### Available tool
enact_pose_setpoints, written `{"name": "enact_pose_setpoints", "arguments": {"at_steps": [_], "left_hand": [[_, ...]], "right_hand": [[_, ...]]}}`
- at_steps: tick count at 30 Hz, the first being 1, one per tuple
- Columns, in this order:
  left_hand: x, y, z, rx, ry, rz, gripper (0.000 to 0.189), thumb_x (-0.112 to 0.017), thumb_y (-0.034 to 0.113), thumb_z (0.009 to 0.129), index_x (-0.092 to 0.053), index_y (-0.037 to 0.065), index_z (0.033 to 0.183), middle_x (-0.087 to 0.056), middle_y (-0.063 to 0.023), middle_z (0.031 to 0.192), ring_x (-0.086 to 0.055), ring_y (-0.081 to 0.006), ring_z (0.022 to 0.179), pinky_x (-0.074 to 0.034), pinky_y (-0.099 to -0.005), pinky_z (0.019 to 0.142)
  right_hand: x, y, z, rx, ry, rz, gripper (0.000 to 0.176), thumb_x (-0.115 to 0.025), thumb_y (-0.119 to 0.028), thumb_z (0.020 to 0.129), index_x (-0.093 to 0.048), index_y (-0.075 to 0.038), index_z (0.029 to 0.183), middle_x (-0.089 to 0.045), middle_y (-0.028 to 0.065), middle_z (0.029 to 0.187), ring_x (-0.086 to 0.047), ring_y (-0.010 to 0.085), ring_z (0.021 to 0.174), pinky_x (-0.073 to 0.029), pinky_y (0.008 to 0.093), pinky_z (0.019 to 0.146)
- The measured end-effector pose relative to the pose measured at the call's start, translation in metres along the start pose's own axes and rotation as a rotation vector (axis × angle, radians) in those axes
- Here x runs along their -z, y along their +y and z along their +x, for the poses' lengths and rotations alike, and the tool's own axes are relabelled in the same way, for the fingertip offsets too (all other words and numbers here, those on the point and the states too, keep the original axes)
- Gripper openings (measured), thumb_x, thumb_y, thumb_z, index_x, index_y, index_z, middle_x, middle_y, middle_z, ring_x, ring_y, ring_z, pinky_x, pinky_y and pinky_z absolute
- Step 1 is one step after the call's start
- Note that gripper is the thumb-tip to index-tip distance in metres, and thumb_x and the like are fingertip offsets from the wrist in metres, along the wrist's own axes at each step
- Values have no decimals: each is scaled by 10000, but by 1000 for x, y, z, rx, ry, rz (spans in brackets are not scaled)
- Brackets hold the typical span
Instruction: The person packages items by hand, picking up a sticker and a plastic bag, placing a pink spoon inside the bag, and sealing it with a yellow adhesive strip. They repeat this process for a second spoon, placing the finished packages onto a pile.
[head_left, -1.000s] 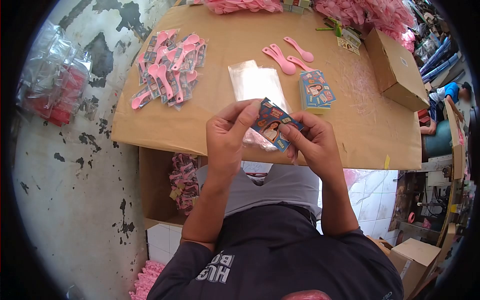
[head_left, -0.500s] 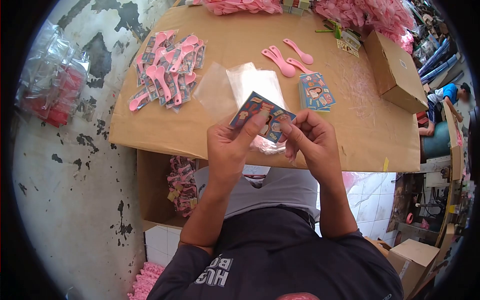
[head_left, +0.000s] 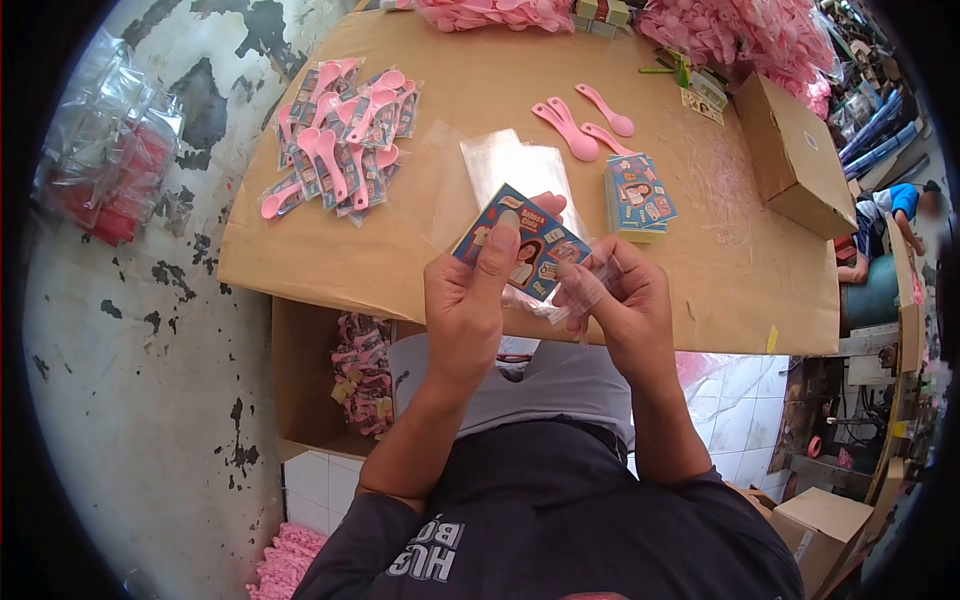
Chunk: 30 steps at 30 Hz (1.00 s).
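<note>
My left hand (head_left: 468, 300) grips a dark blue printed card (head_left: 537, 228), thumb on its face, fingers behind. At the card's right corner, my right hand (head_left: 640, 310) pinches a crinkled clear plastic bag (head_left: 603, 272); its thumb overlaps the card's edge. Part of the bag is hidden by the fingers. Beneath the card lies a pile of clear plastic bags (head_left: 553, 172) on the brown-covered table (head_left: 400, 290). To the right sits a stack of similar cards (head_left: 640, 205). Several loose pink spoons (head_left: 575, 138) lie just beyond that stack.
Bagged pink spoons with cards (head_left: 335, 165) are heaped on the table's left. An open cardboard box (head_left: 795, 160) stands at the right edge. Pink spoons in plastic (head_left: 740, 35) fill the far side. A person (head_left: 895, 210) sits at far right, beyond the table.
The card has tilted to face me more fully. More of the clear bag now shows around my right fingers at the card's right corner. The view has shifted slightly.
</note>
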<state>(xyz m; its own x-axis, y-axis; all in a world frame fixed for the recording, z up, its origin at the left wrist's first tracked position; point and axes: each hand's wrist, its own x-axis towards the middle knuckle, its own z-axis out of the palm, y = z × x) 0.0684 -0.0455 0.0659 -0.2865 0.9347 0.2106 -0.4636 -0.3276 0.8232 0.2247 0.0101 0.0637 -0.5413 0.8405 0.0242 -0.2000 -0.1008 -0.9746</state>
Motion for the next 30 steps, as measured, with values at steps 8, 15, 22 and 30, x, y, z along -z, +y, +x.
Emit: {"name": "enact_pose_setpoints", "arguments": {"at_steps": [8, 15, 22, 30], "left_hand": [[-8, -3, -2, 26, 31, -26, 381, -510, 204, 1077, -594, -79, 1318, -640, -245, 1329, -648, -250, 1206, -527, -384, 1020], [-9, -4, 3, 2, 11, 36, 446, -514, 119, 1049, -477, -35, 1466, -605, -261, 1373, -622, -293, 1254, -505, -401, 1054], [-11, 6, 12, -15, 1, -334, 590, -487, 97, 1037, -293, 131, 1594, -641, -266, 1281, -644, -345, 1213, -538, -467, 1030], [-27, 0, 8, 15, -98, -409, 533, -514, 135, 1058, -316, 40, 1544, -612, -111, 943, -646, -187, 864, -575, -374, 865]], "right_hand": [[-5, 2, 1, 60, -9, 33, 145, -661, -142, 1015, -606, -8, 1010, -693, 36, 831, -607, 36, 690, -464, 200, 597], [-11, 7, 2, 140, -32, 9, 174, -653, -149, 1018, -652, 17, 1069, -678, 33, 883, -647, 72, 775, -520, 232, 668], [-20, 15, -7, -37, 2, 128, 176, -723, -175, 976, -627, -30, 951, -654, 16, 730, -640, 77, 623, -507, 224, 555], [-23, 10, -8, 20, 114, 185, 228, -746, -108, 948, -544, -70, 850, -642, 13, 868, -597, 39, 748, -478, 217, 570]]}}
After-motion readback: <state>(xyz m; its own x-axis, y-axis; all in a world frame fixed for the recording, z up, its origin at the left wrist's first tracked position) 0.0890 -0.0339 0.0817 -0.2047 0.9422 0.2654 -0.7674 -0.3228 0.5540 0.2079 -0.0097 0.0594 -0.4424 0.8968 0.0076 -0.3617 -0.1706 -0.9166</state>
